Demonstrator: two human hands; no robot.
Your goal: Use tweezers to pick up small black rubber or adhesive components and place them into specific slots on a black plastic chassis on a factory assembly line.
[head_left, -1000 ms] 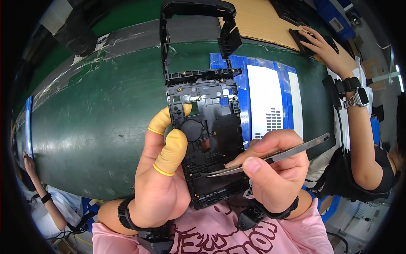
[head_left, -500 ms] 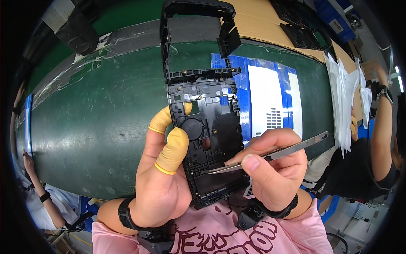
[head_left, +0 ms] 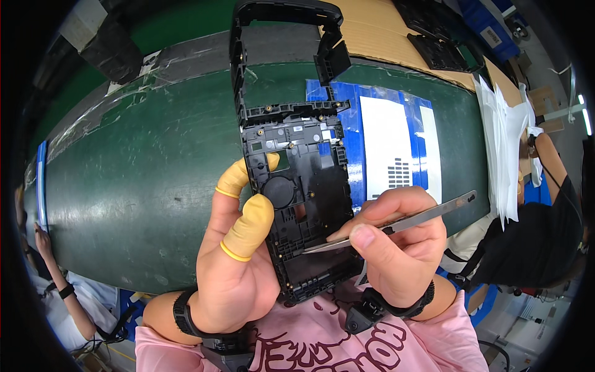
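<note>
My left hand (head_left: 232, 260) grips a black plastic housing frame (head_left: 325, 186) by its left edge, with yellow finger cots on the thumb and one fingertip. The frame is long, with ribs, small brass-coloured inserts, a round recess and an open loop at its far end. In my right hand (head_left: 403, 248) is a pair of metal tweezers (head_left: 427, 216), pinched between thumb and fingers. Their tips reach the lower part of the frame, near its left side. Whether anything small sits between the tips, I cannot tell.
Beneath the frame, a blue sheet (head_left: 354, 124) with white labels (head_left: 384, 136) lies on the green table (head_left: 136, 186). More black housings (head_left: 437, 51) rest on cardboard (head_left: 365, 31) at the far right. White bags (head_left: 499, 142) hang at the right edge. People work at both sides.
The frame and both hands have shifted slightly left. The tweezer tips stay at about the same spot on the frame. The person at the right has lowered an arm.
</note>
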